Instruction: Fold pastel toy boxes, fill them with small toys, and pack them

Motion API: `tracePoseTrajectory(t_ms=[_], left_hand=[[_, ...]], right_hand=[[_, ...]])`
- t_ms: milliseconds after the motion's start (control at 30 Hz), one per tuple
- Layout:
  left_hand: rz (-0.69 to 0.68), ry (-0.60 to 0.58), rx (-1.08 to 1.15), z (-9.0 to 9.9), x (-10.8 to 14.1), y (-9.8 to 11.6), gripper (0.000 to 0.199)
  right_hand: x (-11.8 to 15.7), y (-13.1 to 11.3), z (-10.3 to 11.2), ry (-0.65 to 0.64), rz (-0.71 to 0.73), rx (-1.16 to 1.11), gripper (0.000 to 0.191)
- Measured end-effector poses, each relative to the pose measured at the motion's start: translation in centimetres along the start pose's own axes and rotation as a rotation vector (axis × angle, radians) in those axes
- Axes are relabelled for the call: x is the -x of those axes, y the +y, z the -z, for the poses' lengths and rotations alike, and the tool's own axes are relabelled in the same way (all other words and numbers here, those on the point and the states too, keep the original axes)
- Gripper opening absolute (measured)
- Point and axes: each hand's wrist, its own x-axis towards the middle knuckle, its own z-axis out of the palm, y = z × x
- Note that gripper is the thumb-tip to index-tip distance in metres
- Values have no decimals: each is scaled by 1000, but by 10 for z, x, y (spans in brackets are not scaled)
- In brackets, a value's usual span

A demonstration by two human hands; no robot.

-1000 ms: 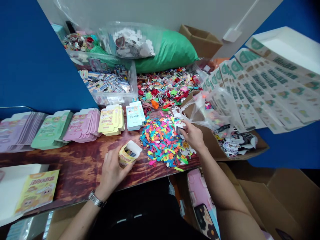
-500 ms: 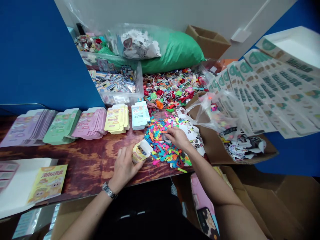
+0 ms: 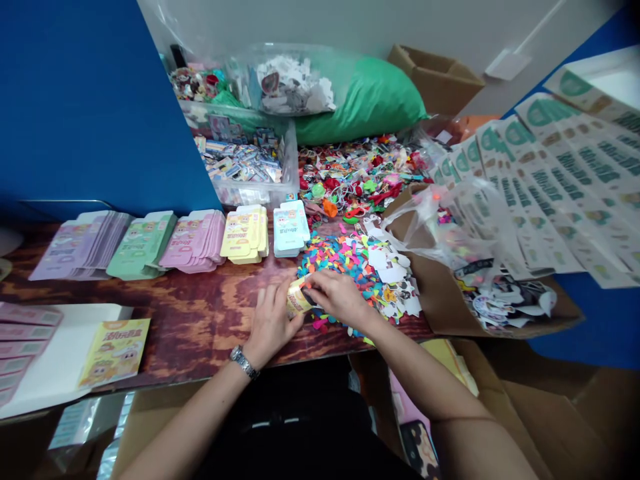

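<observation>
My left hand (image 3: pixel 273 321), with a metal watch on its wrist, is closed around a small yellow cardboard box (image 3: pixel 297 300) just above the table's front part. At the box's open end, my right hand (image 3: pixel 341 298) has its fingers pinched together. Something small and dark, with a bit of orange, shows at those fingertips, too little to name. Under and behind the right hand spreads a pile of small bright pieces that look like uninflated balloons (image 3: pixel 327 257). White paper cutouts (image 3: pixel 387 263) lie along the pile's right side.
Flat boxes stand in stacks: purple (image 3: pixel 75 243), green (image 3: pixel 143 243), pink (image 3: pixel 193 240), yellow (image 3: pixel 245 233), blue (image 3: pixel 290 229). A yellow printed box (image 3: pixel 115 352) sits at left. Behind are a clear bin (image 3: pixel 257 190) and mixed trinkets (image 3: pixel 350 177). A cardboard carton (image 3: pixel 430 293) bounds the right.
My right hand has moved from the pile leftward to the yellow box's open end. The box flap that stood open is now covered by the fingers. The whole view has shifted slightly.
</observation>
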Motion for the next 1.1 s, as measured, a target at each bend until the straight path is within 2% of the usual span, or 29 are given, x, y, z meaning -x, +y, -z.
tracePoseTrajectory(t_ms=[200,333,433,600,667,733,800,900,1100], left_hand=[[7,-22,12,-1,1,-1,67],[1,-10,99,-3,-2,-2,66],[9,18,133,-4,-3,-6,67],[28,39,143,-3,-3,-5,65],[12,51,157,-1,-4,-3,64],[-21,79,190,1,-3,-3,65],[-71,113,235,4,-2,-4,66],[-139,129,280,6,2,-9,69],[-180,162,192,9,8,-11,72]], right_hand=[[-3,2,0,-87,-33,81,14],[4,1,3,52,18,-115,20],[13,3,5,135,-7,-187,28],[21,7,0,92,-136,-204,24],[21,7,-1,125,-155,-205,26],[21,3,1,193,-78,-199,27],[21,-2,6,233,74,-195,24],[19,-12,14,183,239,-165,19],[13,-24,17,51,204,-69,14]])
